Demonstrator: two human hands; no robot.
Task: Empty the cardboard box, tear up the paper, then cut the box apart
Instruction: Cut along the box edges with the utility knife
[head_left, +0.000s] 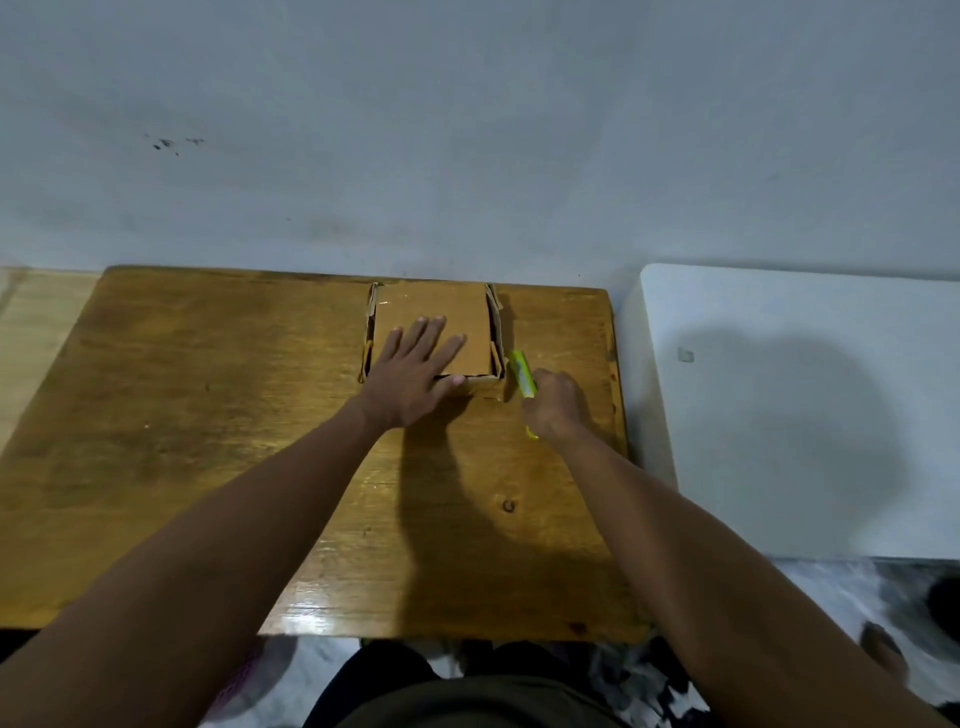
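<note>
A small brown cardboard box (434, 306) sits near the far edge of the wooden table (208, 415), its top flap lying flat. My left hand (410, 371) rests palm down on the box's near part, fingers spread. My right hand (556, 410) is closed around a yellow-green utility knife (522, 373), whose front end points at the box's near right corner. Whether the blade is out cannot be made out. No paper is visible.
A white table (805, 415) stands right beside the wooden one on the right. A pale wall (467, 130) rises directly behind both. A lighter wooden surface (31, 332) shows at the far left. Patterned fabric lies on the floor below.
</note>
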